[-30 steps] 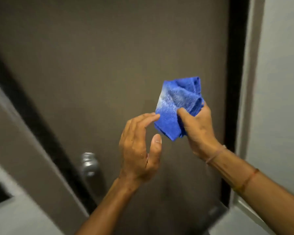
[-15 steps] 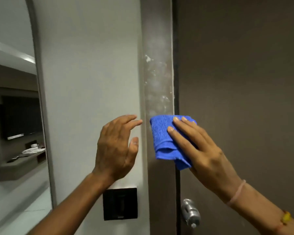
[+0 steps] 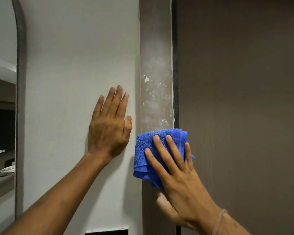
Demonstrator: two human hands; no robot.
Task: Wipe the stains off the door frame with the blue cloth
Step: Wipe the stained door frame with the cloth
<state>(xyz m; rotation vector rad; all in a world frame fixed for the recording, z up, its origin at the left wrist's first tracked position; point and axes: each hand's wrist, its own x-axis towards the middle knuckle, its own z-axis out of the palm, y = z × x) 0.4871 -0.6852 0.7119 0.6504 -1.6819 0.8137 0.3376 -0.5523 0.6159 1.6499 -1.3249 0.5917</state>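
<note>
A grey-brown door frame (image 3: 155,48) runs upright through the middle of the head view. White stains (image 3: 154,95) smear its face above the cloth. The folded blue cloth (image 3: 143,150) lies flat against the frame, pressed there by my right hand (image 3: 175,168) with its fingers spread over it. My left hand (image 3: 109,126) rests flat on the white wall (image 3: 75,65) just left of the frame, fingers pointing up, holding nothing.
The dark brown door (image 3: 244,99) fills the right side. A black wall plate (image 3: 107,232) sits at the bottom edge below my left arm. An arched mirror (image 3: 5,116) at the far left reflects a room.
The view swung from the door to the frame. My right hand pressed the cloth onto the frame and slid it slightly. My left hand moved from mid-air onto the wall.
</note>
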